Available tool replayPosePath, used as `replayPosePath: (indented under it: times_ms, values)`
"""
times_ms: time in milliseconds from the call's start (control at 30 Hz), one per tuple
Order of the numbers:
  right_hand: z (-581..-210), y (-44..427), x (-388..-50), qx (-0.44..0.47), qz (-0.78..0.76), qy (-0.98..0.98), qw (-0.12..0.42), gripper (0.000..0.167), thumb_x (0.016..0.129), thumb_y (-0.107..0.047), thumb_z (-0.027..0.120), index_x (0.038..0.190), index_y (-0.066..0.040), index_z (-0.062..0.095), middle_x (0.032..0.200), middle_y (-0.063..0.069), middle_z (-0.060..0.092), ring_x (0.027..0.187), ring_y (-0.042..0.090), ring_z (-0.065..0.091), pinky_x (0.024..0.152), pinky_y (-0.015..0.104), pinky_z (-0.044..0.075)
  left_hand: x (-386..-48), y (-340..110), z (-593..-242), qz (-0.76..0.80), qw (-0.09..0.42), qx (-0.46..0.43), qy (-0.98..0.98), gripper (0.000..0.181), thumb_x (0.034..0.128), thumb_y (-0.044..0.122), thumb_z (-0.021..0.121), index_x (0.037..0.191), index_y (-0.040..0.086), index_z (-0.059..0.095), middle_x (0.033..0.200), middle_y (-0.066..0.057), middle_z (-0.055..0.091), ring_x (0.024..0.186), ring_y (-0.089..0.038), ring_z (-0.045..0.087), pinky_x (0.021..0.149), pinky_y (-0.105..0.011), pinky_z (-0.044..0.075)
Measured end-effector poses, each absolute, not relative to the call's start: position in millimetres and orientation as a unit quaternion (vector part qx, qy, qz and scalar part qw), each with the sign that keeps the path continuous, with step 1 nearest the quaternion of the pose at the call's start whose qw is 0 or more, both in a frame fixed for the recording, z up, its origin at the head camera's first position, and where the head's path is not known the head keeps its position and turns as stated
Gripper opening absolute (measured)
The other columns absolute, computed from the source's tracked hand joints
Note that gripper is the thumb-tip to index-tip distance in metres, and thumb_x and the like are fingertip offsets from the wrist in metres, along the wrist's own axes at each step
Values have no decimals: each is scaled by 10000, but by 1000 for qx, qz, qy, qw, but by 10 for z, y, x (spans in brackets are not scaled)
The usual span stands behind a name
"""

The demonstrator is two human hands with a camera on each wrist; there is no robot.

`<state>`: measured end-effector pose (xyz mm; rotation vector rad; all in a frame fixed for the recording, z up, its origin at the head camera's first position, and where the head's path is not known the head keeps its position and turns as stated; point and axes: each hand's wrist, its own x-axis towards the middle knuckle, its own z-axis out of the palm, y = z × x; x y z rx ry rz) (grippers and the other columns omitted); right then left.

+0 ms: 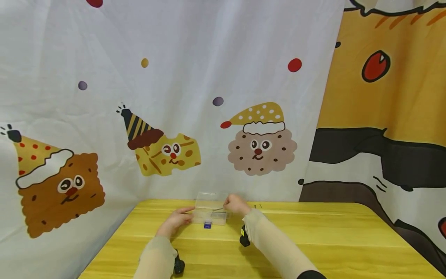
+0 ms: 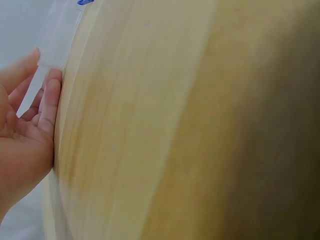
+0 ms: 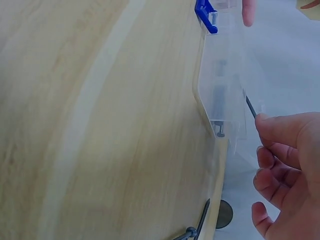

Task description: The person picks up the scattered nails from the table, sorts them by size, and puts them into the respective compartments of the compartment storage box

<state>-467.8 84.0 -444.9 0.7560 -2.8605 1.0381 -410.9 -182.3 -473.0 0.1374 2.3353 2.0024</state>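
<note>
A clear plastic box (image 1: pixel 218 220) with its transparent lid (image 1: pixel 208 200) raised stands near the table's back edge, a blue latch (image 1: pixel 207 224) on its front. My left hand (image 1: pixel 177 220) is at the box's left end; in the left wrist view the fingers of this hand (image 2: pixel 31 112) lie straight beside the box's end (image 2: pixel 56 37). My right hand (image 1: pixel 237 205) pinches a thin dark nail (image 3: pixel 251 106) between thumb and fingers, its far end over the box (image 3: pixel 220 82). Some metal pieces show through the box's clear wall in the right wrist view.
More dark nails (image 3: pixel 202 219) lie on the table (image 3: pixel 125 130) to the right of the box, near the back edge. Behind the table hangs a white curtain (image 1: pixel 188 58) with cartoon food figures. A round dark object (image 3: pixel 224 214) shows past the table edge.
</note>
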Motion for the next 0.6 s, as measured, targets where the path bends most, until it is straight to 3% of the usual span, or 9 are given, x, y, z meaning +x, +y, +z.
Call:
replayPosePath:
  times_ms: [100, 333, 600]
  values:
    - [-4456, 834, -4669, 227, 300, -926, 13, 189, 884, -105, 653, 713, -92, 732, 738, -19, 668, 483, 82, 399, 574, 287, 445, -4090, -1805, -4719, 647, 34, 44, 760, 440, 929, -21, 577, 1348, -116, 485, 1166, -244, 580, 760, -157, 558, 748, -301, 510]
    - [-4443, 846, -4626, 221, 307, -926, 21, 122, 865, -119, 701, 749, -108, 736, 772, -37, 665, 580, 123, 530, 667, 367, 502, -4096, -1786, -4723, 654, 35, 45, 754, 447, 924, -23, 581, 1351, -112, 484, 1127, -223, 586, 751, -156, 548, 750, -301, 504]
    - [-4360, 1002, -4612, 233, 364, -902, 25, 63, 877, -35, 676, 895, -3, 727, 877, 59, 676, 803, 193, 607, 706, 363, 525, -4131, -1845, -4759, 652, 38, 46, 756, 461, 920, -18, 592, 1357, -110, 478, 1098, -196, 603, 760, -159, 558, 746, -297, 503]
